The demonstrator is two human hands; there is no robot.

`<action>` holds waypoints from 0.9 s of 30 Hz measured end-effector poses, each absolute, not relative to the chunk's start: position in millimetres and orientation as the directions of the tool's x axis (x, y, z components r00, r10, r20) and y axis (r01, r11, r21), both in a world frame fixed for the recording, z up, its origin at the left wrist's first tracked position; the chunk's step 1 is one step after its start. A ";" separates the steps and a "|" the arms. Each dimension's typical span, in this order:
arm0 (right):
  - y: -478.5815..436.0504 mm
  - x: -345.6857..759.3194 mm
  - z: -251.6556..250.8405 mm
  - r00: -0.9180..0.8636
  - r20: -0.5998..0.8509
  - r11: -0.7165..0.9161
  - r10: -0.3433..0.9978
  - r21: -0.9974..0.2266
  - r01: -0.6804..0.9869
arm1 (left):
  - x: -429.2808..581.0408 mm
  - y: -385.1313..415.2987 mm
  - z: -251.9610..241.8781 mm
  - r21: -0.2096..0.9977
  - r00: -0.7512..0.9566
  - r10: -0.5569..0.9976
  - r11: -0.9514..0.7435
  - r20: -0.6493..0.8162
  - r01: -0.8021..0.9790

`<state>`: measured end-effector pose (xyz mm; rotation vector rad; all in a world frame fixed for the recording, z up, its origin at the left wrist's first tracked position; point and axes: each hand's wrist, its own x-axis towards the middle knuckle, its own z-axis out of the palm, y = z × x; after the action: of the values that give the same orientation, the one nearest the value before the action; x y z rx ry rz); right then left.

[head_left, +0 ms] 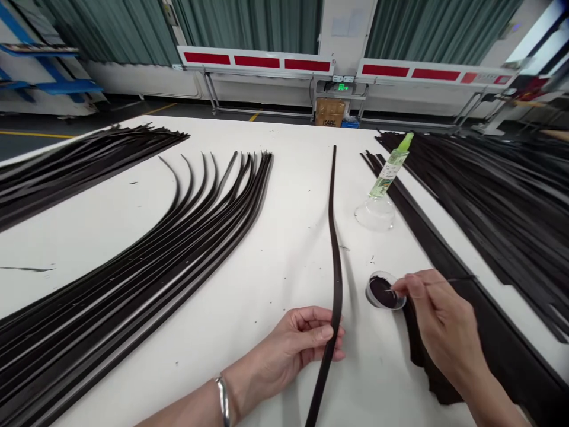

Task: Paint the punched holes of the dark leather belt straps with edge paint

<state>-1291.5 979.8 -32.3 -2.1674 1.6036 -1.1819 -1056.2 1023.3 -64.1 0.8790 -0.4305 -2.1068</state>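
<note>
Left grip [297, 344], palm up, tight on the strap [334, 237]; right grip [440, 323] tight on a stick [448, 281] over the cup [383, 292].

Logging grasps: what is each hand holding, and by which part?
Left hand pinches the strap at its near stretch, standing on edge. Right hand holds a stick near its tip, which is in the dish.

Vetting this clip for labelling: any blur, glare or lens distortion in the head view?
Head view: even light, only a soft shadow beside the strip in the left hand; blown-out glare at the window, upper right; wide-angle stretch toward the frame edges; right hand and its thin stick slightly blurred over the small dish.
</note>
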 end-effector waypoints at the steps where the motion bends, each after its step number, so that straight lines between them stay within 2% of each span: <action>1: 974.5 -1296.6 -34.4 0.133 0.478 -0.409 -0.868 -0.538 -0.737 | -1055.7 1022.8 -64.5 0.567 -0.444 -0.777 -0.630 -0.447 0.531; 4: 965.8 -1305.3 -43.1 0.230 0.468 -0.458 -0.853 -0.462 -0.759 | -1054.6 1020.5 -65.3 0.590 -0.462 -0.771 -0.635 -0.438 0.500; 8: 965.1 -1304.6 -53.0 0.263 0.477 -0.485 -0.839 -0.436 -0.758 | -1054.3 1019.2 -65.0 0.597 -0.471 -0.771 -0.633 -0.429 0.492; 18: 966.6 -1303.6 -51.7 0.216 0.441 -0.437 -0.871 -0.496 -0.750 | -1054.5 1019.1 -66.5 0.601 -0.471 -0.772 -0.631 -0.426 0.491; 21: 972.3 -1303.7 -43.3 0.085 0.370 -0.316 -0.925 -0.625 -0.714 | -1054.2 1019.2 -66.8 0.599 -0.472 -0.773 -0.630 -0.423 0.495; 24: 975.3 -1304.5 -37.4 -0.134 0.221 -0.123 -0.966 -0.849 -0.514 | -1053.4 1020.4 -66.8 0.593 -0.472 -0.770 -0.634 -0.429 0.496; 27: 976.0 -1303.0 -36.6 -0.190 0.172 -0.096 -0.967 -0.931 -0.352 | -1053.3 1021.2 -66.4 0.590 -0.464 -0.769 -0.637 -0.439 0.497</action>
<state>-1303.0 976.0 -36.6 -1.4611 1.5692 -1.2951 -1053.3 1021.2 -66.4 0.8978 -0.4941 -2.1286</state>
